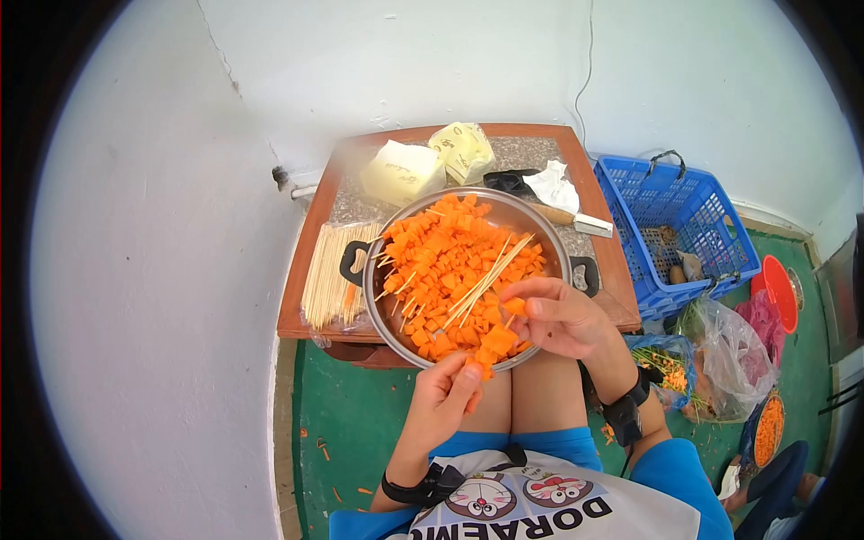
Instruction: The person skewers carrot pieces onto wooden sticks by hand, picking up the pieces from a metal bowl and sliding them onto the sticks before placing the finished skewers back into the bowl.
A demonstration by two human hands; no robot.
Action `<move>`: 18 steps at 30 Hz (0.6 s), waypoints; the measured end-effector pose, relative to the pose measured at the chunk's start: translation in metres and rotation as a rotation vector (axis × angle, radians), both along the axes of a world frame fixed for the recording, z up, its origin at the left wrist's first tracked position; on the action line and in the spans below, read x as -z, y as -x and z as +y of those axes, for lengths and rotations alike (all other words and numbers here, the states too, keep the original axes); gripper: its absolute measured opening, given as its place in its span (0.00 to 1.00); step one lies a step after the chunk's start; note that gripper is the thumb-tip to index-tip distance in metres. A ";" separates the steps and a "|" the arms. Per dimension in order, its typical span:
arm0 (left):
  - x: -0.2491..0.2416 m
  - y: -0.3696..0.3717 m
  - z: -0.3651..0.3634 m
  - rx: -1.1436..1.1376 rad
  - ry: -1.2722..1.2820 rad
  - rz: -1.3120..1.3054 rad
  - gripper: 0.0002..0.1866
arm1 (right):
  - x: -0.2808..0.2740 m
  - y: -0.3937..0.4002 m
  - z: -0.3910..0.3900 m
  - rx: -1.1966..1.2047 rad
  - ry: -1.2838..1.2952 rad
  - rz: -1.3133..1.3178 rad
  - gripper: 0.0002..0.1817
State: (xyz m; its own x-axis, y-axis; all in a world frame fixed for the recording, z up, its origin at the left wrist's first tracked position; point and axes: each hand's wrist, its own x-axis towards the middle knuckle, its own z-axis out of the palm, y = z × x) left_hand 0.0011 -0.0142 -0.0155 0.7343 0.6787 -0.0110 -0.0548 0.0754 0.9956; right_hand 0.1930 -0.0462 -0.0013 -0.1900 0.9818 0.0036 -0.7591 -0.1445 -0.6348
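Orange carrot chunk [514, 306] pinched in our right hand [558, 317]; left hand [447, 396] grips skewered carrot pieces [490, 346], frame centre; shirt [540, 504] reads DORAEM.

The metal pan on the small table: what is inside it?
The metal pan holds orange vegetable cubes, some threaded on wooden skewers. The cubes cover most of its bottom.

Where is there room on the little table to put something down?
Not much. The big pan of carrot cubes fills the middle. Bare stone shows behind it between the yellow packets and the knife, and a thin strip by the table right edge. The left side is crowded with skewers. Both hands, left and right, block the front.
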 end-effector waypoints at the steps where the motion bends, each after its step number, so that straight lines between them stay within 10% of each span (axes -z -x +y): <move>1: 0.000 0.000 0.000 0.000 0.000 -0.003 0.19 | -0.002 0.001 -0.001 0.016 0.037 0.016 0.16; 18: -0.001 0.000 -0.002 0.004 -0.013 -0.017 0.20 | -0.007 0.005 -0.005 0.168 -0.038 -0.224 0.14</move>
